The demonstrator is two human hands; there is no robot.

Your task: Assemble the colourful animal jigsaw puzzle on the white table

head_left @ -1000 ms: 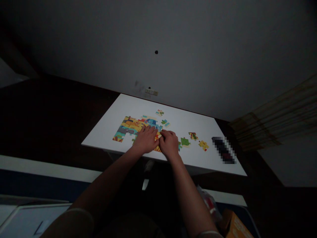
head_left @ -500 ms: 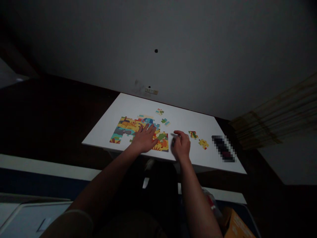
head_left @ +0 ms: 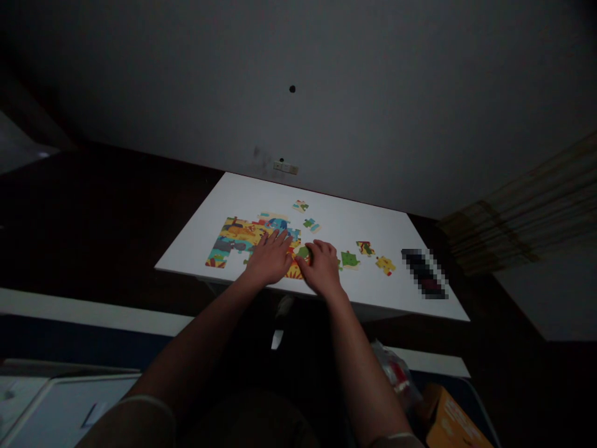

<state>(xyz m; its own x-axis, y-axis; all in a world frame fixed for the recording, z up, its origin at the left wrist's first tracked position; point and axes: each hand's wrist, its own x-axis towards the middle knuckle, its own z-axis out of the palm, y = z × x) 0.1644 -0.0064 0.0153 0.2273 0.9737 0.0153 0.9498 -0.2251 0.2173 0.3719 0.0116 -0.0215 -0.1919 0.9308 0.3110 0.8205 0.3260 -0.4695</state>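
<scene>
A partly joined jigsaw puzzle [head_left: 240, 233] with bright animal pictures lies flat on the white table. Across its middle rests my left hand [head_left: 269, 258], palm down with fingers stretched out. My right hand [head_left: 323, 267] is bent over the puzzle's right edge, its thumb and fingers curled around a piece with a green figure [head_left: 303, 253]. That edge is partly hidden under the hand. Just right of it lies a loose green puzzle piece [head_left: 349, 260]. Two more loose pieces, one red and green [head_left: 365, 248] and one yellow [head_left: 385, 265], lie farther right.
Behind the puzzle lie two loose pieces, an upper one [head_left: 301, 206] and a lower one [head_left: 312, 225]. A pixelated dark object [head_left: 424, 274] is near the right end of the white table [head_left: 200, 218]. An orange box [head_left: 454, 423] stands at lower right beside a clear plastic bag [head_left: 396, 373].
My right hand has moved left onto the puzzle's right edge. The green loose piece now shows on the table to its right. My left hand stays flat on the puzzle.
</scene>
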